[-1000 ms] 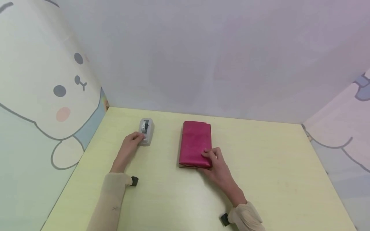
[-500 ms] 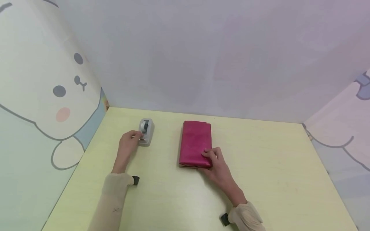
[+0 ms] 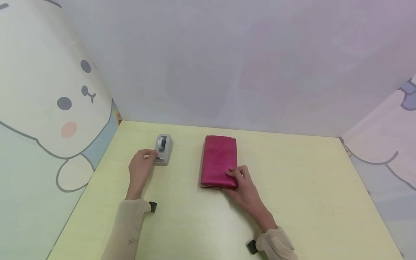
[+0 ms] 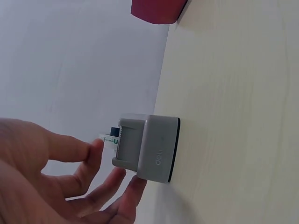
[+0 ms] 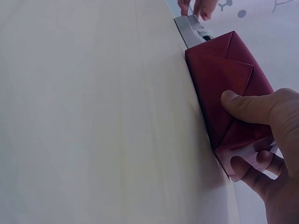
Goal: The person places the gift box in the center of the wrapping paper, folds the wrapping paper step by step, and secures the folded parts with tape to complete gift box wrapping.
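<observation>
My left hand (image 3: 140, 169) is at the left side of a grey tape dispenser (image 3: 163, 159). In the left wrist view, thumb and index fingertip meet beside the dispenser's toothed cutter, at the tape (image 4: 109, 141) with green print; the clear strip itself is hard to make out. Other fingers of that hand touch the dispenser's side. My right hand (image 3: 244, 188) grips the near right corner of a box wrapped in shiny dark-pink paper (image 3: 218, 159). Its thumb (image 5: 243, 106) presses the folded end flap, and fingers lie on the adjoining face.
Both things stand on a pale yellow table (image 3: 312, 191). A grey-white wall (image 3: 208, 65) rises behind the table's back edge, and panels with cartoon animals (image 3: 39, 72) flank it.
My left hand has drawn back slightly to the left along the dispenser, away from the tape roll. The right hand and the wrapped box keep their place.
</observation>
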A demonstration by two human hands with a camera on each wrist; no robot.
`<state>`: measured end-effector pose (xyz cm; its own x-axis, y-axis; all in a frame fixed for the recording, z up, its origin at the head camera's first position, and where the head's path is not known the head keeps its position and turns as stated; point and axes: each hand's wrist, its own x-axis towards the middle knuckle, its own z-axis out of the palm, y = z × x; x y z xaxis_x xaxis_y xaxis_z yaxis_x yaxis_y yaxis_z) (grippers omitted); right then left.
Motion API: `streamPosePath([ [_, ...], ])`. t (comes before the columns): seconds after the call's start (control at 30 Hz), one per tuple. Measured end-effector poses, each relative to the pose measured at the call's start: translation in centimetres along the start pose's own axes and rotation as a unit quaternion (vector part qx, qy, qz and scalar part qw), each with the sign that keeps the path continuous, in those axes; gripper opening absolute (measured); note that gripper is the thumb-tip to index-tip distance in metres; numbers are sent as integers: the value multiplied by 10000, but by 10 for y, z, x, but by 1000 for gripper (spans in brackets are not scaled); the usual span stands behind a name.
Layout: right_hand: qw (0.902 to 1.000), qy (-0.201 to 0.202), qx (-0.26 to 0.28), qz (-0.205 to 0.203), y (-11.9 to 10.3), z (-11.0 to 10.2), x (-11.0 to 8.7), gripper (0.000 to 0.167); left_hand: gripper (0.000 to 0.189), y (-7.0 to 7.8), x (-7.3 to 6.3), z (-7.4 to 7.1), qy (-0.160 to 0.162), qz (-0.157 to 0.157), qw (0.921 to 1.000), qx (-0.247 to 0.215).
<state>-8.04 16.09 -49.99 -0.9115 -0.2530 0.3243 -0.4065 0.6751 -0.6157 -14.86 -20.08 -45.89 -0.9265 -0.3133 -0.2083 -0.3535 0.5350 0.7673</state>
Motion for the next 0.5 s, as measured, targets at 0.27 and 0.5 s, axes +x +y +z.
streamPosePath([
  [0.27,9999,-77,22,104,-1,0,0,56,42,-3,-6,1,225,207,9992,-243],
  [0.5,9998,-108,40,154,0,0,0,56,36,-17,-17,16,276,578,9931,-978],
])
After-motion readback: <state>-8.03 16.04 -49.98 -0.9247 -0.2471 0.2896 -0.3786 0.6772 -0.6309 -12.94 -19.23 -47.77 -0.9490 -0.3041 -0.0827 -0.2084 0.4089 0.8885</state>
